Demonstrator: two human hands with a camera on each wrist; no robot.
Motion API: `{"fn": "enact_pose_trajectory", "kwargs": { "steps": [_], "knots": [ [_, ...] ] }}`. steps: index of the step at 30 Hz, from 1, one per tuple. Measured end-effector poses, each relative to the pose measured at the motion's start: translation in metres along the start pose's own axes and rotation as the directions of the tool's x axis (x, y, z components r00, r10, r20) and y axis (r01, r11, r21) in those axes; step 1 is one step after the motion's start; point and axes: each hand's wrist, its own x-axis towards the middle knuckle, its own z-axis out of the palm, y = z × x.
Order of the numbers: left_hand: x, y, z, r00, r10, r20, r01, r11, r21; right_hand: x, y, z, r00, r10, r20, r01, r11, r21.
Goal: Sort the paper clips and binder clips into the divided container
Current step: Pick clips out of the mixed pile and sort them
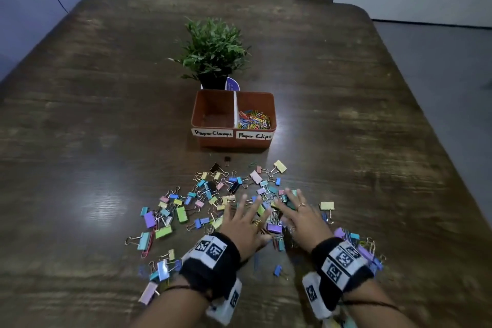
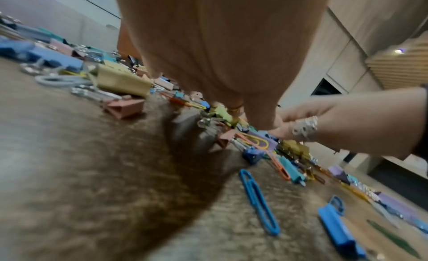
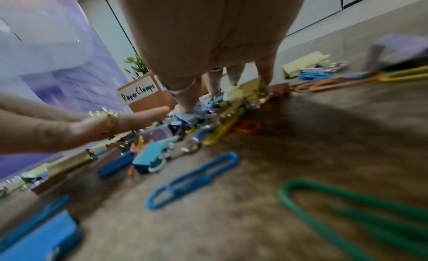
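Note:
Pastel binder clips (image 1: 213, 194) lie scattered on the wooden table, mixed with a few paper clips. Both hands lie side by side on the pile's near right part. My left hand (image 1: 247, 217) has its fingers spread and straight on the clips. My right hand (image 1: 295, 210) rests the same way just to its right. The orange divided container (image 1: 234, 145) stands beyond the pile. Its left half, labelled "Paper Clamps" (image 3: 139, 91), is empty, and the right half holds coloured paper clips (image 1: 254, 118). A blue paper clip (image 2: 258, 201) and a green paper clip (image 3: 347, 210) lie under my wrists.
A small potted plant (image 1: 213, 53) stands right behind the container. More binder clips (image 1: 364, 250) lie under and right of my right wrist, and a yellow one (image 1: 327, 205) sits apart at the right. Bare table surrounds the pile.

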Motion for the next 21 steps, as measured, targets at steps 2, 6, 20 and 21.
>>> {"fn": "enact_pose_trajectory", "kwargs": {
  "steps": [2,6,20,21],
  "knots": [
    [-0.007,-0.005,0.005,0.999,-0.05,0.003,0.05,0.999,0.016,-0.007,0.004,0.007,0.998,0.058,-0.01,-0.058,0.998,-0.029],
    [-0.026,-0.013,0.012,0.986,-0.163,0.01,0.163,0.986,0.026,-0.016,0.005,0.01,0.994,0.099,-0.054,-0.099,0.995,-0.006],
    [-0.023,0.012,0.027,0.984,-0.171,-0.05,0.175,0.981,0.079,-0.035,0.003,0.02,0.997,0.067,-0.041,-0.065,0.997,0.044],
    [-0.025,0.01,0.027,0.982,-0.176,-0.062,0.18,0.981,0.067,-0.035,0.005,0.019,0.994,0.089,-0.06,-0.086,0.995,0.056]
  ]
}}
